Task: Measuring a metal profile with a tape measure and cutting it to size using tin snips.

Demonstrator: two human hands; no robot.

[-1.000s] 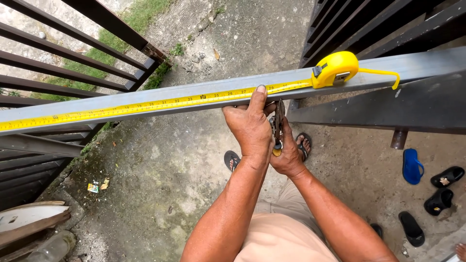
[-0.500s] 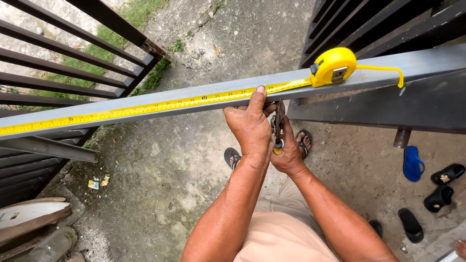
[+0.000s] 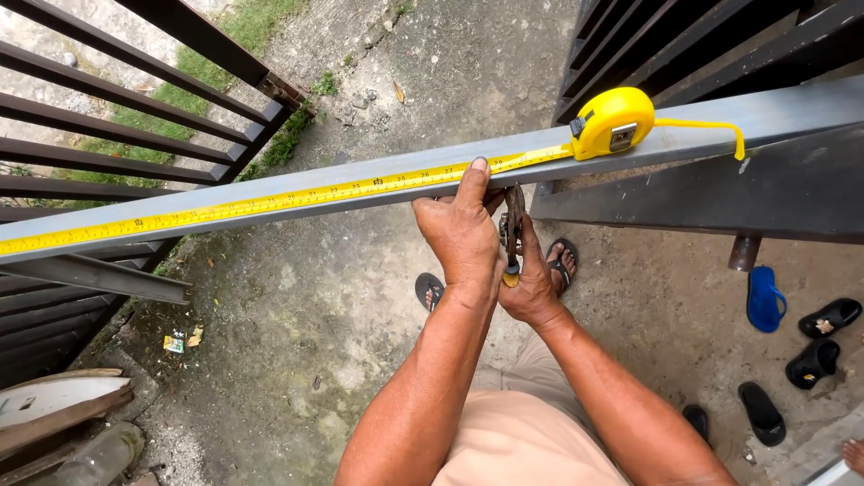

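From the left, I see the yellow tape (image 3: 270,200) stretched along the top of the long grey metal bar (image 3: 135,225), running from the frame's left edge up to the yellow tape case (image 3: 614,123) that sits on the bar further right. Behind the bar stands a dark railing (image 3: 117,153), and below it lies rough concrete floor (image 3: 297,306).

Near the middle, my left hand (image 3: 463,236) presses on the bar, the index finger laid flat on the tape and the rest of the grip closed around the bar's near edge, pinning tape and bar together. Just beside it, my right hand (image 3: 531,288) is clenched around a rusty metal tool (image 3: 514,225) with a yellow end, held upright so its tip meets the bar's near edge right by the left fingertip. I cannot tell what kind of tool it is.

As I judge it, the measuring is done: the tape is laid out and the spot is found under the finger. What is left seems to be the mark itself; I see no scratch or line on the bar yet, though the hands hide that patch.

Further right, a second dark beam (image 3: 720,193) lies under the bar, and a blue sandal (image 3: 763,299) and black sandals (image 3: 814,346) rest on the floor.
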